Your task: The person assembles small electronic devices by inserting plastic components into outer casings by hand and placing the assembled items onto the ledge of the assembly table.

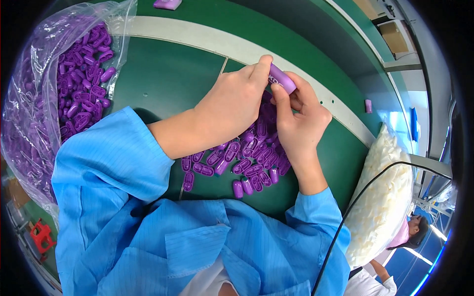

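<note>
Over the far part of the green table, both my hands hold a light purple rounded plastic piece [283, 79] with white printing on its side. My left hand [236, 96] is closed, with thumb and fingertips pressed at its left end. The thumb and fingers of my right hand [302, 116] pinch its other end. Just beneath my hands lies a loose pile of darker purple oval plastic shells [256, 169]. Many lie with their hollow, ribbed insides up. Part of the pile is hidden behind my hands and left forearm.
A clear plastic bag [37, 64] full of purple shells stands at the left. At the right is a clear bag of cream-coloured pieces [382, 197], crossed by a black cable [363, 195]. Light purple pieces [168, 4] lie on the green belt [237, 29] beyond the pale rail [182, 42].
</note>
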`<action>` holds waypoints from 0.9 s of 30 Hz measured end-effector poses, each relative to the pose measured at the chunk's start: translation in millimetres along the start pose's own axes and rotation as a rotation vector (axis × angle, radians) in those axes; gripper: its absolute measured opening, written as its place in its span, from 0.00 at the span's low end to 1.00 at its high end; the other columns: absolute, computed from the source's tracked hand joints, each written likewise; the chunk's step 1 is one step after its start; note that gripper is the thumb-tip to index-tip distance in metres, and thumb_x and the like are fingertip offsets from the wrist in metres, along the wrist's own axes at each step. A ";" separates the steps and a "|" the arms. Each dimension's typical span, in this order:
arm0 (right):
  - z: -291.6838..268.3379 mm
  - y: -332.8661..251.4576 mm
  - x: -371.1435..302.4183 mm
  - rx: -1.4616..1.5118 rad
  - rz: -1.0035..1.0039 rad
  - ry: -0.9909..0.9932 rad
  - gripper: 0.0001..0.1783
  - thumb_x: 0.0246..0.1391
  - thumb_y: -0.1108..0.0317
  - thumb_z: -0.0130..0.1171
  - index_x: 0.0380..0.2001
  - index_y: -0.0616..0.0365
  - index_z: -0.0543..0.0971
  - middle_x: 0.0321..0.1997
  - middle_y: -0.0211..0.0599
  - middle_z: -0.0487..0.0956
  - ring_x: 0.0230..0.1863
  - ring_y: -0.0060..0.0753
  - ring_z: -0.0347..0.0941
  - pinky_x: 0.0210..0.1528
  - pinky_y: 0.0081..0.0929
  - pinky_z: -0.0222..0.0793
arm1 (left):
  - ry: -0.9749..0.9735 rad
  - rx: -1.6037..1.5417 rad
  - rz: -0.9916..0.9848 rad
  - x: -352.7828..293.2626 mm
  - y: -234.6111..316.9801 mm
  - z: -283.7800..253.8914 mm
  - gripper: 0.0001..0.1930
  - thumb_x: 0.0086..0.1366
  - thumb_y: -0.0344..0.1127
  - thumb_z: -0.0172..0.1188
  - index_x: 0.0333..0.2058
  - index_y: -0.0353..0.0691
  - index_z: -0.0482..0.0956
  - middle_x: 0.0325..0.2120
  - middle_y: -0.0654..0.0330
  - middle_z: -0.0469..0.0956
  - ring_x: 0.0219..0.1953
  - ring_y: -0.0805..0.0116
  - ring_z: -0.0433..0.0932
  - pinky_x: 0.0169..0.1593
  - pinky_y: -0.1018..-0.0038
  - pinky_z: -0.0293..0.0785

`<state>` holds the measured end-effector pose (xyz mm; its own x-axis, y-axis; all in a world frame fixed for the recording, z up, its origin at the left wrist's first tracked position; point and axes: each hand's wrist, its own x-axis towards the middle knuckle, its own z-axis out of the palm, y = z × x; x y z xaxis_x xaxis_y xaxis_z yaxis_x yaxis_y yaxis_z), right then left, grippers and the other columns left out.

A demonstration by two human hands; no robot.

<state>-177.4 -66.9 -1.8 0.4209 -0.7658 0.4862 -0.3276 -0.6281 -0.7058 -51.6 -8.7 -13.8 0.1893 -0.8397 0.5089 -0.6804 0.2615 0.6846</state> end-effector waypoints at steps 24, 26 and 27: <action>-183.9 222.4 86.5 -1.241 0.310 -0.086 0.27 0.44 0.59 0.52 0.48 0.62 0.73 0.44 0.51 0.76 0.50 0.47 0.69 0.56 0.39 0.59 | -0.005 0.264 -0.315 100.5 -123.5 -52.8 0.20 0.55 0.46 0.57 0.42 0.36 0.78 0.31 0.52 0.80 0.35 0.59 0.79 0.43 0.71 0.73; -189.5 224.0 86.3 -1.150 0.439 -0.117 0.26 0.44 0.58 0.53 0.47 0.60 0.74 0.43 0.50 0.76 0.48 0.49 0.70 0.53 0.40 0.63 | -0.031 0.333 -0.394 95.6 -129.1 -59.1 0.20 0.57 0.45 0.55 0.42 0.37 0.77 0.35 0.51 0.79 0.41 0.57 0.77 0.47 0.69 0.70; -190.8 225.7 86.9 -1.065 0.490 -0.107 0.26 0.43 0.59 0.53 0.46 0.60 0.74 0.43 0.50 0.76 0.46 0.50 0.71 0.51 0.40 0.65 | -0.033 0.337 -0.401 94.2 -136.5 -60.9 0.20 0.57 0.45 0.55 0.42 0.37 0.77 0.35 0.51 0.79 0.41 0.57 0.77 0.47 0.69 0.70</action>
<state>-376.2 -301.6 -20.5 0.1059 -0.9738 0.2010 -0.9942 -0.1070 0.0058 102.1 -94.5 -27.5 0.4630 -0.8585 0.2205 -0.7502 -0.2470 0.6133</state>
